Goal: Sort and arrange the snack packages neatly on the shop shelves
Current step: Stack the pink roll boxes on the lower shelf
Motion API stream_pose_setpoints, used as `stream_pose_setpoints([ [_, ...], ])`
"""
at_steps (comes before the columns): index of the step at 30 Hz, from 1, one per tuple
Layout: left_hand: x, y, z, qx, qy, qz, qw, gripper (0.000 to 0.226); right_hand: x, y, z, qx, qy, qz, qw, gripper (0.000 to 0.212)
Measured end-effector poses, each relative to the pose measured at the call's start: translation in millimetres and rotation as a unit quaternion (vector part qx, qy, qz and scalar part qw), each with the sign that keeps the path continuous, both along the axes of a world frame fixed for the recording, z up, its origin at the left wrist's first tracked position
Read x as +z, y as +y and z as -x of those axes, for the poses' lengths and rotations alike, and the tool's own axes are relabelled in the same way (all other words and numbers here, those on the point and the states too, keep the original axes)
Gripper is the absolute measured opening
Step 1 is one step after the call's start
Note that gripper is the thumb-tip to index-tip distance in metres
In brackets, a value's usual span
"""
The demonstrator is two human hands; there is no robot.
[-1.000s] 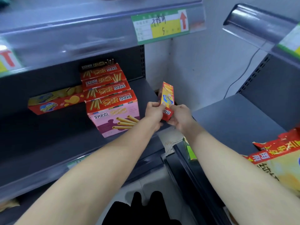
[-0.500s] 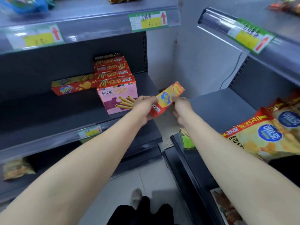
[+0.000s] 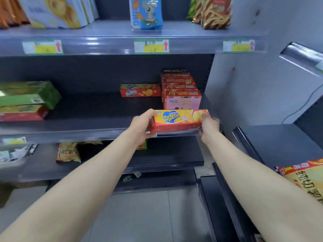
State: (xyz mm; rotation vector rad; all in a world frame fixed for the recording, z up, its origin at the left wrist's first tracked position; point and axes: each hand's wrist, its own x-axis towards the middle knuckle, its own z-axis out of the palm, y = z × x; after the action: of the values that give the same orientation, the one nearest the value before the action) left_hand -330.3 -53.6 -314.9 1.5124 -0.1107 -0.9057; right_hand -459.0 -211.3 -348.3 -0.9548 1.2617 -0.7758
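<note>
View: head camera, facing the shelves.
Left grip (image 3: 142, 124): fingers and thumb curled round the left end of the box.
Right grip (image 3: 208, 124): curled round the right end, fingertips on the front face.
Box (image 3: 178, 119): red and yellow, marked "Zecheese". It is held level and lengthwise between both grips at the shelf's front edge. Contact with the shelf cannot be told.
Shelf (image 3: 70, 131): its front lip runs just under both grips.
Twin box (image 3: 140, 90): same print, lying beyond the left grip at the back.
Stack (image 3: 181, 95): red-topped cartons with pink fronts, just beyond the right grip and beside the twin box.
Green packs (image 3: 28, 95): well left of the left grip.
Bag (image 3: 68, 152): on the shelf below, to the left of the left grip.
</note>
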Motion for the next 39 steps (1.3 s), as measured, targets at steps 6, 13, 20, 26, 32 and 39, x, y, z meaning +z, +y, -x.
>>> stream_pose_setpoints([
  [6,-3,124,-104,0.156,0.015,0.024,0.987,0.039,13,117,-122,0.084,0.028,0.043,0.995,0.055],
  [13,-9,261,-216,0.299,0.027,0.033,0.953,0.026,24,247,-250,0.190,0.061,0.058,0.978,0.051],
  [20,-6,337,-290,0.389,0.028,0.022,0.920,0.033,25,320,-341,0.281,0.073,0.077,0.954,0.062],
  [26,-5,357,-335,0.443,0.029,0.029,0.896,0.008,20,330,-404,0.351,0.078,0.073,0.930,0.051],
  [32,-5,365,-373,0.480,0.004,-0.011,0.877,0.010,14,332,-454,0.393,0.036,0.048,0.918,0.039],
  [39,-21,364,-423,0.438,-0.047,-0.016,0.898,0.038,8,332,-487,0.358,0.055,0.039,0.931,0.052],
])
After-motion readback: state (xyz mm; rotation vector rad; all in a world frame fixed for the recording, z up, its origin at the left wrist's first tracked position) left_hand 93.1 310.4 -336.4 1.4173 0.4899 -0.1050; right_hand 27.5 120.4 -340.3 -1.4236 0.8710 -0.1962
